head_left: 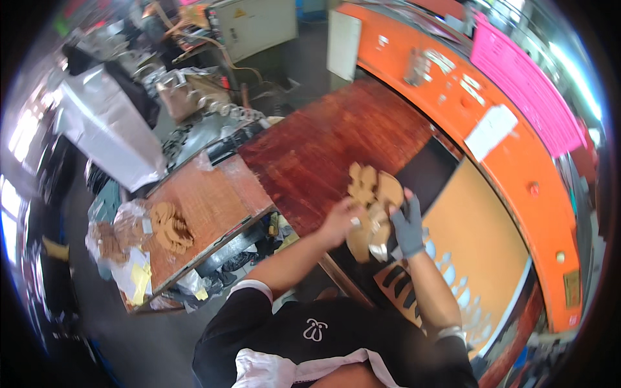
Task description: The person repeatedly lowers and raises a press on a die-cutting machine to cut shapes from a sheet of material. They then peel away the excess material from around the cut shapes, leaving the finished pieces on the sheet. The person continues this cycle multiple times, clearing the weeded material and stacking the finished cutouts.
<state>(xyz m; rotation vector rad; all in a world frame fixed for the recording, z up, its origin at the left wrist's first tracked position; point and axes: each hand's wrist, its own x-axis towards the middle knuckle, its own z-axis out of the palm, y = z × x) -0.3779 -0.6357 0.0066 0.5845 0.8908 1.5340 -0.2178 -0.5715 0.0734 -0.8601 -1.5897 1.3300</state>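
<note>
Several tan cut-out pieces (pixel 367 234), flat and curved in outline, are gathered between my two hands above the dark strip of the bench. My right hand (pixel 407 226), in a grey glove with bare fingertips, grips their right side. My bare left hand (pixel 341 223) has its fingers closed on the left edge of the pieces, slightly blurred. A shiny patch shows near the lower end of the bunch; I cannot make out what it is. Beside my right forearm lies a tan sheet (pixel 482 226) with rows of shaped holes along its near side.
An orange machine beam (pixel 466 97) curves along the right, with a pink crate (pixel 524 84) on it. The red-brown board (pixel 323 142) lies ahead. At left, a wooden side table (pixel 207 200) bears a pile of tan pieces (pixel 169 227) and plastic bags (pixel 126 220).
</note>
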